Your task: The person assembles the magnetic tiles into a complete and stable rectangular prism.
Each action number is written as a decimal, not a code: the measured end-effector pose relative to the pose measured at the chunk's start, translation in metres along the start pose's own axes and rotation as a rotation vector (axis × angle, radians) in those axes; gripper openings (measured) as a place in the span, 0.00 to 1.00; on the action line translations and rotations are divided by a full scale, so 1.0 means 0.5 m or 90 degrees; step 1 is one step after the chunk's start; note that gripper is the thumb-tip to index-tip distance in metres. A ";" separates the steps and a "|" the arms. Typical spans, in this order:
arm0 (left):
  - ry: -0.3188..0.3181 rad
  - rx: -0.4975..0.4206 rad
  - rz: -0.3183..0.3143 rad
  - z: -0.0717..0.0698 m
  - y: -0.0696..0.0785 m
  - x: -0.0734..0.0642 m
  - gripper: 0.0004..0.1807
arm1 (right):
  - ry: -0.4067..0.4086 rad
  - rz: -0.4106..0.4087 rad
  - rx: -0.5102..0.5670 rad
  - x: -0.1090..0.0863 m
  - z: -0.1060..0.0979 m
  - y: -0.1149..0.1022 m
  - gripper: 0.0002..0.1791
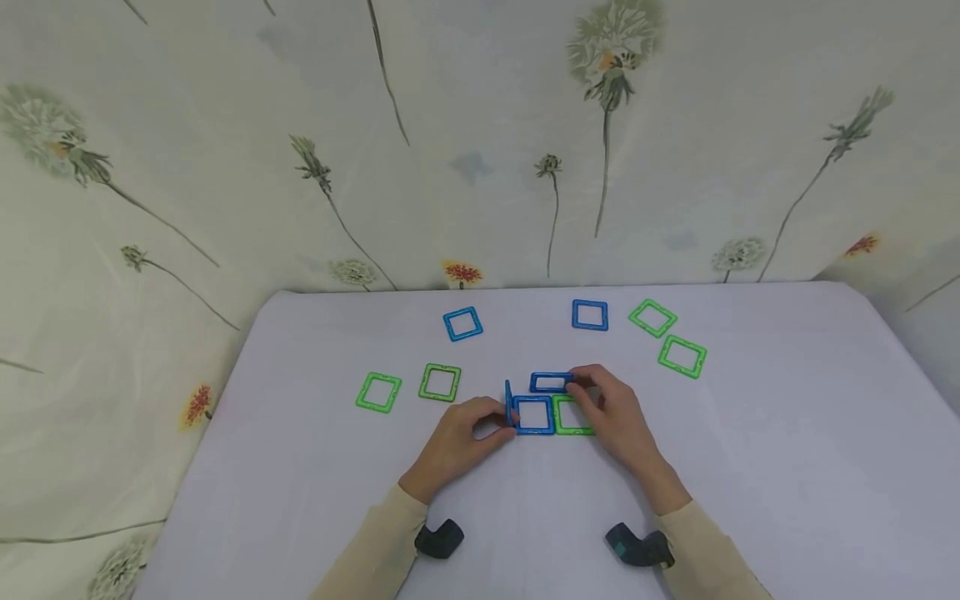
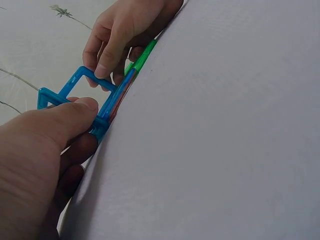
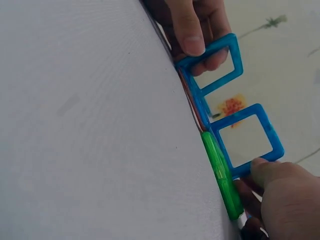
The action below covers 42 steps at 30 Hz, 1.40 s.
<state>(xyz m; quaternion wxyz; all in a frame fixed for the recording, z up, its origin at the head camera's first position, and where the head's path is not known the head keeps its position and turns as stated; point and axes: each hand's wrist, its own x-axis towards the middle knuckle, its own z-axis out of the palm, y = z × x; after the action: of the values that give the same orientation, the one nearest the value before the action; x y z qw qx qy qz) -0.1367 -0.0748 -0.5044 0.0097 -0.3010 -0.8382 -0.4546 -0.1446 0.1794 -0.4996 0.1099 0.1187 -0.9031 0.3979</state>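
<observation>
A blue square magnetic tile point(image 1: 534, 432) lies flat on the table, edge to edge with a flat green tile point(image 1: 572, 432). My left hand point(image 1: 467, 437) pinches an upright blue tile point(image 1: 508, 400) that stands along the left edge of the flat blue one. In the left wrist view, the left thumb point(image 2: 80, 112) presses on its side. My right hand point(image 1: 617, 423) pinches another blue tile point(image 1: 550, 391) by its right edge, at the far side of the flat pair. That tile point(image 3: 272, 134) stands raised in the right wrist view. The right fingers hide part of the green tile.
Two green tiles point(image 1: 382, 375) point(image 1: 441, 367) lie to the left. A blue tile point(image 1: 462, 336) and another blue tile point(image 1: 590, 327) lie toward the back edge. Two more green tiles point(image 1: 652, 302) point(image 1: 682, 339) sit at the back right. Behind the table hangs a flower-patterned cloth point(image 1: 480, 208).
</observation>
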 end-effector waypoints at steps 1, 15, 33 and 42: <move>0.000 0.000 0.000 0.000 0.000 0.000 0.11 | -0.001 0.001 -0.001 0.000 0.000 -0.001 0.12; -0.001 0.011 -0.012 -0.003 0.000 -0.002 0.11 | -0.007 0.002 0.008 0.001 0.012 -0.010 0.12; 0.011 0.047 -0.010 -0.001 0.002 0.002 0.11 | -0.015 0.008 0.029 0.002 0.024 -0.017 0.12; 0.010 0.042 -0.008 0.000 0.002 0.001 0.12 | -0.020 -0.003 0.041 0.004 0.027 -0.015 0.12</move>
<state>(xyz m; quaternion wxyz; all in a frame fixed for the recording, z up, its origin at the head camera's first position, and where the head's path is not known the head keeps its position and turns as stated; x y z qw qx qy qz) -0.1367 -0.0740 -0.5034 0.0236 -0.2914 -0.8546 -0.4292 -0.1457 0.1641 -0.5027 0.0928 0.1304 -0.8911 0.4246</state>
